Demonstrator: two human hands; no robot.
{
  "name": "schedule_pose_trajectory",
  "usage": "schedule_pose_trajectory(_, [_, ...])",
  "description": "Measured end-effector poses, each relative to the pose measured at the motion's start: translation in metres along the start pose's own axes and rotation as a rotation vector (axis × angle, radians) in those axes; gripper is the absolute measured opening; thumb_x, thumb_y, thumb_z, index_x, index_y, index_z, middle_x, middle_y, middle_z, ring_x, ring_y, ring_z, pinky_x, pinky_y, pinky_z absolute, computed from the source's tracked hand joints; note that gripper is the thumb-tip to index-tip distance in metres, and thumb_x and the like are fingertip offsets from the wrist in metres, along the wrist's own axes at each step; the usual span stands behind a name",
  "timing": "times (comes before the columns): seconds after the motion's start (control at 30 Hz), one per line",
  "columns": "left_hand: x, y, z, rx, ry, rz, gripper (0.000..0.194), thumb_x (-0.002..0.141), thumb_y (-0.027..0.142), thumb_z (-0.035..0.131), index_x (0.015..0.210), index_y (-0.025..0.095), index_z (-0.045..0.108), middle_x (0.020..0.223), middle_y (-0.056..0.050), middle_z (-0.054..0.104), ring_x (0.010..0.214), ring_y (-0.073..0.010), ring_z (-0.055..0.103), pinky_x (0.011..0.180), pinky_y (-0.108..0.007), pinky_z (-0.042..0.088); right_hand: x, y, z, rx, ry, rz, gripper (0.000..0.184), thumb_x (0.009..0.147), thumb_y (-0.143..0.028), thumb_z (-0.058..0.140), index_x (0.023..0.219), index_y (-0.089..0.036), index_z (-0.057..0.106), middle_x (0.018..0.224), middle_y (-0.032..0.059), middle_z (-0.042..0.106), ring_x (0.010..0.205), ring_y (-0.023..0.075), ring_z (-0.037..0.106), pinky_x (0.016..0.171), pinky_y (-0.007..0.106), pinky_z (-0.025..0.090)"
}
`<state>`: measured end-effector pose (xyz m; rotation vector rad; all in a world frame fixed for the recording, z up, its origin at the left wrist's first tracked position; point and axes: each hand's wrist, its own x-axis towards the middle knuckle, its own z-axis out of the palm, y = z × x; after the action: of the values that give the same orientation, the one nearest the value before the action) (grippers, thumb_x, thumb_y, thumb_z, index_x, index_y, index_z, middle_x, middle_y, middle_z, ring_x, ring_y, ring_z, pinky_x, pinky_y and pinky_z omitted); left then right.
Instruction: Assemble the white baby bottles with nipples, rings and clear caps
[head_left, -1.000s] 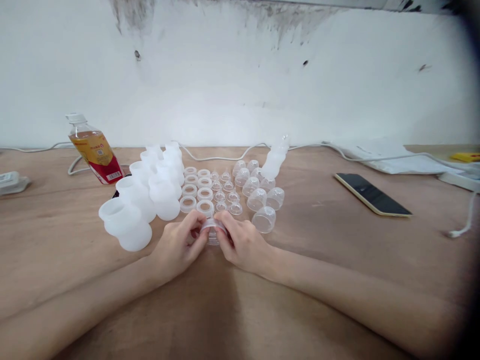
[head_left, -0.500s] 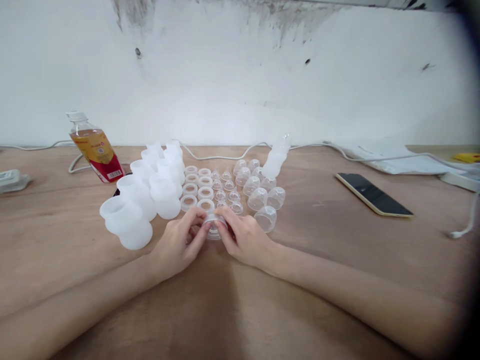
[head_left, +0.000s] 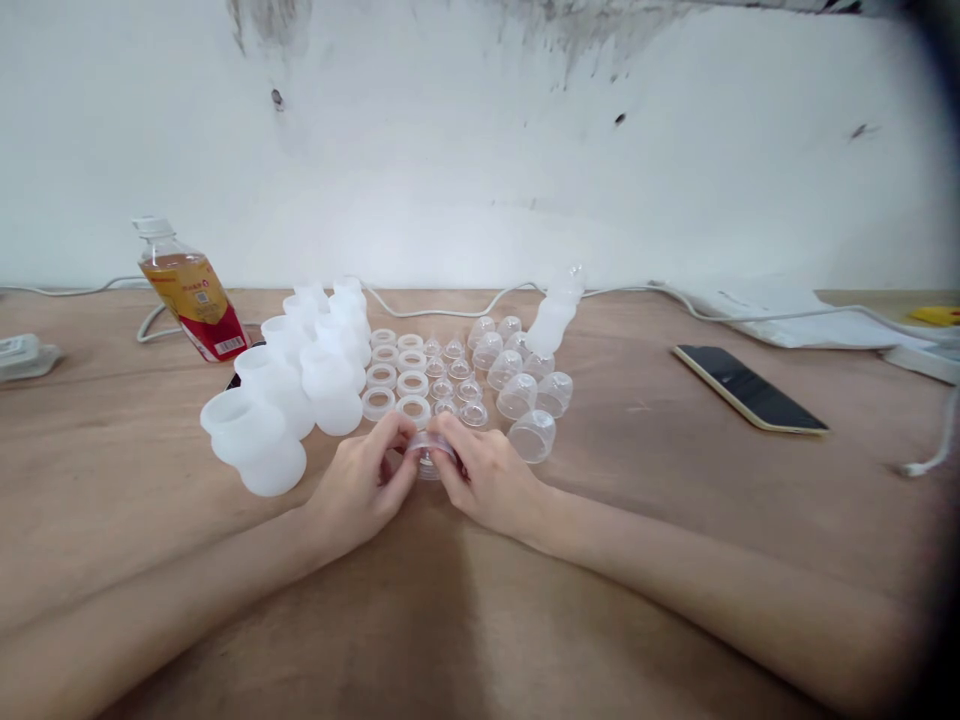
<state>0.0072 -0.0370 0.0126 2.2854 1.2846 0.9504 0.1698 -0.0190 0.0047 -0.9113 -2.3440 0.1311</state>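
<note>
My left hand (head_left: 358, 487) and my right hand (head_left: 489, 478) meet at the middle of the wooden table, fingers pinched together round one small clear plastic ring piece (head_left: 429, 452). Just beyond the fingertips lie rows of white rings (head_left: 395, 378) and small clear nipples (head_left: 454, 380). White squat bottle bodies (head_left: 281, 405) stand in rows to the left of my left hand. Clear dome caps (head_left: 525, 395) lie to the right of the nipples, the nearest one (head_left: 532, 436) close to my right hand.
A tea bottle with a red label (head_left: 191, 295) leans at the back left. A stack of clear caps (head_left: 553, 312) rises behind the parts. A phone (head_left: 750, 388) lies face up at the right, with white cables (head_left: 930, 440) and papers (head_left: 772, 312) beyond.
Both hands have stayed together on the small clear piece, with fingers shifting slightly round it. The view has drifted a little.
</note>
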Motion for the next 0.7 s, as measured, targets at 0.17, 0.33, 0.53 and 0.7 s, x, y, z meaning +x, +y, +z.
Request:
schedule_pose_trajectory(0.17, [0.0002,-0.0027,0.0000,-0.074,-0.011,-0.059,0.007,0.082,0.025,0.040,0.086,0.020,0.039,0.068,0.003,0.057,0.051,-0.0088,0.052,0.048,-0.019,0.041,-0.0008,0.0028,-0.0020,0.060,-0.095,0.025,0.019,0.083,-0.020,0.034,0.102,-0.016,0.036,0.084,0.0050,0.058,0.061,0.0125,0.054,0.055,0.024,0.041])
schedule_pose_trajectory(0.33, [-0.0015,-0.0058,0.0033,0.082,-0.042,-0.016,0.009,0.076,0.021,0.048,0.082,0.021,0.041,0.055,0.008,0.049,0.047,-0.0087,0.049,0.047,-0.019,0.037,-0.0017,0.0027,-0.0002,0.031,-0.127,0.059,0.029,0.074,-0.008,0.035,0.102,-0.015,0.038,0.083,0.0063,0.059,0.069,0.0159,0.057,0.061,0.027,0.044])
schedule_pose_trajectory(0.53, [-0.0002,-0.0063,0.0024,0.163,0.006,0.065,0.010,0.073,0.011,0.042,0.077,0.020,0.039,0.060,0.005,0.049,0.051,-0.0098,0.049,0.049,-0.020,0.036,-0.0021,-0.0003,0.0037,-0.003,-0.087,0.056,0.030,0.076,-0.007,0.032,0.104,-0.014,0.038,0.082,0.0069,0.060,0.069,0.0156,0.059,0.059,0.026,0.044])
schedule_pose_trajectory(0.7, [-0.0001,-0.0046,0.0016,0.177,0.000,0.099,0.008,0.076,0.012,0.037,0.076,0.020,0.036,0.063,0.003,0.049,0.055,-0.0117,0.049,0.051,-0.022,0.037,-0.0014,-0.0046,0.0052,-0.018,-0.040,0.055,0.025,0.077,-0.007,0.031,0.099,-0.014,0.041,0.080,0.0066,0.062,0.064,0.0144,0.059,0.055,0.024,0.042])
